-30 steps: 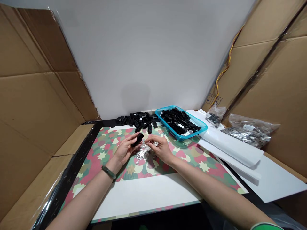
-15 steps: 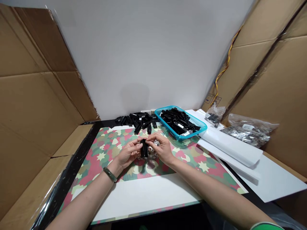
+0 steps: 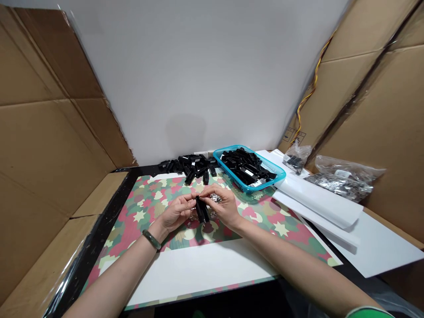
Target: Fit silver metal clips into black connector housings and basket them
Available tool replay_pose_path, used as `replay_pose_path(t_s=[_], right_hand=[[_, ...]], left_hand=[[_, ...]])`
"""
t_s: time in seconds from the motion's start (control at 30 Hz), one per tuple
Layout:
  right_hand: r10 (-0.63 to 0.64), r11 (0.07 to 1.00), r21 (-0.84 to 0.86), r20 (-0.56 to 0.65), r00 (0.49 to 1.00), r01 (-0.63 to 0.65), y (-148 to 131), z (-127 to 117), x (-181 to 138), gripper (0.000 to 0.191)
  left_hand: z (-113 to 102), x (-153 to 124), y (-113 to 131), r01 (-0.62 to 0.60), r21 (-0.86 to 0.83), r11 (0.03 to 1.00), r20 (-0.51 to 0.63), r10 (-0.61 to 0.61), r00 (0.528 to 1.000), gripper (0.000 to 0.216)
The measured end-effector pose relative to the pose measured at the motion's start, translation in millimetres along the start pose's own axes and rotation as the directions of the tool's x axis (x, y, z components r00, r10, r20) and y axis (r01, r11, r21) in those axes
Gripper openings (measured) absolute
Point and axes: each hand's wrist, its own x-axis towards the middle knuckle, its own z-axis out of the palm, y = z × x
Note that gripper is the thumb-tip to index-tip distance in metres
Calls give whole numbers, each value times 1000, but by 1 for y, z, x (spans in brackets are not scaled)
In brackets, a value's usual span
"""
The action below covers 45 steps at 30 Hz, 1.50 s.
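A glossy black oblong plastic piece point(image 3: 202, 211) is held up between both hands over the patterned sheet. My left hand point(image 3: 179, 210), with a dark bangle on its wrist, pinches the piece's upper left side. The fingertips of my right hand point(image 3: 222, 205) close on its top end; whether they also hold a small part cannot be seen. Small shiny metal bits point(image 3: 216, 198) lie on the sheet behind and below my hands, partly covered by them.
A blue basket point(image 3: 232, 176) full of black pieces stands at the back right, beside a loose pile of black pieces point(image 3: 192, 168). White rolled sheets point(image 3: 321, 203) and clear plastic bags of parts point(image 3: 344, 183) lie at right. Cardboard walls point(image 3: 49, 145) flank the table.
The black piece has tilted, its lower end swinging slightly right and down. My hands have stayed in nearly the same place, still gripping its top.
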Motion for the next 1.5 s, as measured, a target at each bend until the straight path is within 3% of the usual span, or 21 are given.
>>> replay_pose_path(t_s=[0.2, 0.73, 0.93, 1.2, 1.5], right_hand=[[-139, 987, -79, -2, 990, 138, 1, 0, 1, 10], [-203, 963, -163, 76, 976, 213, 5, -5, 3, 11], [-354, 877, -263, 212, 911, 402, 2, -11, 5, 17], [-463, 825, -285, 152, 873, 488, -10, -10, 0, 19], [-433, 762, -408, 256, 865, 502, -10, -6, -2, 13]], left_hand=[[-7, 2, -5, 4, -11, 1000, 31, -3, 1000, 39], [-5, 0, -3, 12, 15, 1000, 48, -12, 999, 35], [-5, 0, 1, -13, -17, 1000, -8, 13, 1000, 42], [-10, 1, 2, -106, -43, 993, -65, 103, 993, 36], [-11, 0, 2, -97, -5, 995, -59, 97, 994, 35]])
